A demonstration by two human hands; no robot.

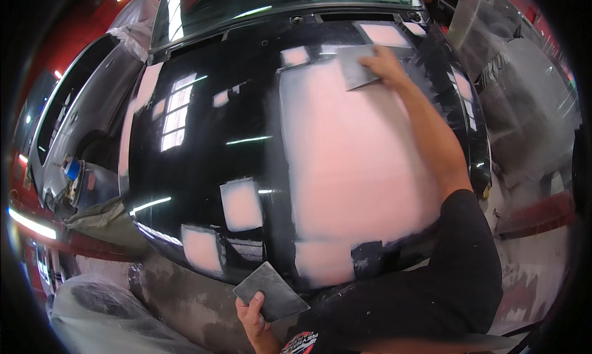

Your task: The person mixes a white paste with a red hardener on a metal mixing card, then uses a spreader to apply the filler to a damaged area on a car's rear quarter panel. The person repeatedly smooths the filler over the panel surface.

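Note:
A black car hood (197, 138) spreads out in front of me, with a large pink, filler-like patch (357, 163) on its right half. My right hand (385, 67) reaches over the far end of this patch. Its fingers grip a thin grey rectangular sheet (354, 67), which lies against or just above the surface; I cannot tell which. Near the hood's front edge, my left hand (253, 317) pinches a second grey rectangular sheet (271, 292), thumb on top. Whether these sheets are sandpaper or spreaders is unclear.
Smaller pink patches (242, 205) dot the hood. Beyond it rises the windshield (277, 2). A grey car body (92, 107) stands at the left, and plastic-draped shapes (524, 107) are at the right. Clear plastic (105, 317) covers something at the lower left.

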